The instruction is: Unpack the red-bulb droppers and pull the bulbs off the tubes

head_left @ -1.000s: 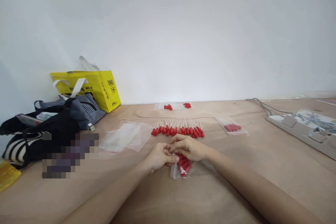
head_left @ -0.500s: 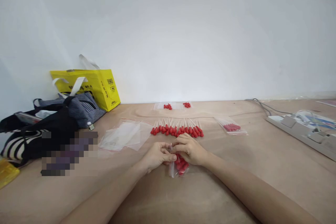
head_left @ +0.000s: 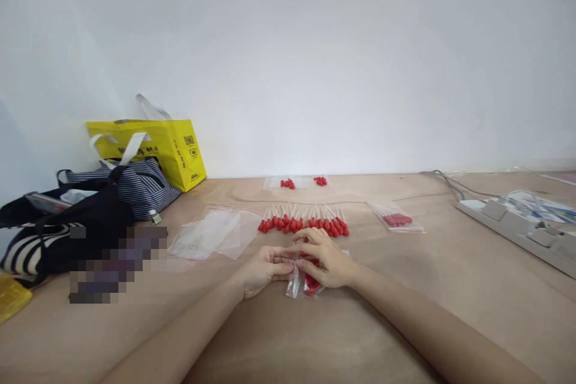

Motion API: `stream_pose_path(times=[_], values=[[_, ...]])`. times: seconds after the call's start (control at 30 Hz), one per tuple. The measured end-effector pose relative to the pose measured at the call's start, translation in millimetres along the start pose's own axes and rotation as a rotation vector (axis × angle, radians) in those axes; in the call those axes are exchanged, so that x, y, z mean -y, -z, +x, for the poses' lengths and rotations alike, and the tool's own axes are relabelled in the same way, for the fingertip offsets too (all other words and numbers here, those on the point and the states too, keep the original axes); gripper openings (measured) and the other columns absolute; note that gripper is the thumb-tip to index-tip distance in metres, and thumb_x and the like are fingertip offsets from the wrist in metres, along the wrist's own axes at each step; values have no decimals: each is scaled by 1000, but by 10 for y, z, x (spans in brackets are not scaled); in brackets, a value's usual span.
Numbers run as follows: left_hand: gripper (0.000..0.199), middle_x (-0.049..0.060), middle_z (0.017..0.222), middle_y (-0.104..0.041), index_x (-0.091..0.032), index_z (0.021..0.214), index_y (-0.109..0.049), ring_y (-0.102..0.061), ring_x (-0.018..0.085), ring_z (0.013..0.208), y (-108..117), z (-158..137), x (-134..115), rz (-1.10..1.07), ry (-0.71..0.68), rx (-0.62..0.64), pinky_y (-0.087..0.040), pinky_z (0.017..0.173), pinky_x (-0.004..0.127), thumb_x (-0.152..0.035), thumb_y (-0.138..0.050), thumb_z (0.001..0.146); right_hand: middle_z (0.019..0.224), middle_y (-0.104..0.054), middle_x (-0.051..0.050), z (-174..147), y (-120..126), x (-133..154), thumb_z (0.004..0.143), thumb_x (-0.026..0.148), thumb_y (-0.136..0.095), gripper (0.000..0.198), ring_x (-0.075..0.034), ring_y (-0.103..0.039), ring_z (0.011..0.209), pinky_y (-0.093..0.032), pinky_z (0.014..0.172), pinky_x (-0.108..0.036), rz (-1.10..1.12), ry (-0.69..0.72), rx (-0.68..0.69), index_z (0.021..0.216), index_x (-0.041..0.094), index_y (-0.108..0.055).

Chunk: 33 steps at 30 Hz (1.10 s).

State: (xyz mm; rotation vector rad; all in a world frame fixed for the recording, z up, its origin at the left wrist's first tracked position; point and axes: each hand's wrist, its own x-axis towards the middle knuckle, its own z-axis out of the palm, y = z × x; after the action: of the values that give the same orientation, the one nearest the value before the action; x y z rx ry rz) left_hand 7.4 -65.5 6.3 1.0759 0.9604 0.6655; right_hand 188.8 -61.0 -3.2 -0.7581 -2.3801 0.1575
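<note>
Between my hands is a clear zip bag [head_left: 294, 285] with red-tipped pieces inside, partly covered by my fingers. My left hand [head_left: 265, 269] pinches the bag's left edge between thumb and fingers. From above, my right hand [head_left: 324, 258] reaches over the bag, its fingertips closed on the same edge close to the left fingertips. Just beyond the hands lies a row of red-tipped thin white sticks [head_left: 297, 223], tips facing me. To the left, several flat clear zip bags [head_left: 211, 231] overlap on the table.
A filled zip bag [head_left: 396, 219] lies right of the row; more bagged red-tipped pieces [head_left: 288, 183] lie by the wall. At left stand a yellow bag [head_left: 186, 156], a striped bag [head_left: 139, 186] and a black bag [head_left: 90, 204]. A power strip [head_left: 517, 231] with cables sits at right.
My right hand has come down and spread further over the bag, covering more of the red pieces. The bag has shifted slightly to the left and lies flatter.
</note>
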Motion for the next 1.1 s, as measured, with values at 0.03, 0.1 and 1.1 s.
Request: stream_pose_path(times=[0.03, 0.1, 1.1], values=[[38, 6, 79, -66, -11, 86, -64, -61, 14, 72, 2, -4, -6, 12, -1, 25, -44, 77, 28, -18, -76, 51, 110, -49, -6, 10, 7, 3, 82, 25, -47, 29, -18, -44, 97, -34, 81, -34, 4, 5, 33, 110, 27, -53], [38, 7, 81, -67, -10, 87, -64, -61, 15, 75, 6, -7, -15, 29, -6, 56, -44, 78, 29, -18, -75, 51, 111, -48, -5, 27, 16, -6, 83, 25, -45, 30, -18, -44, 97, -34, 82, -35, 17, 17, 81, 112, 28, -52], [38, -1, 57, -60, -10, 64, -60, -53, 11, 58, -85, 10, 34, 153, -72, -160, -41, 59, 23, -28, -80, 37, 73, -58, -3, 39, -125, -28, 84, 15, -37, 21, -14, -47, 70, -29, 62, -27, -195, 235, 32, 77, 19, -57]])
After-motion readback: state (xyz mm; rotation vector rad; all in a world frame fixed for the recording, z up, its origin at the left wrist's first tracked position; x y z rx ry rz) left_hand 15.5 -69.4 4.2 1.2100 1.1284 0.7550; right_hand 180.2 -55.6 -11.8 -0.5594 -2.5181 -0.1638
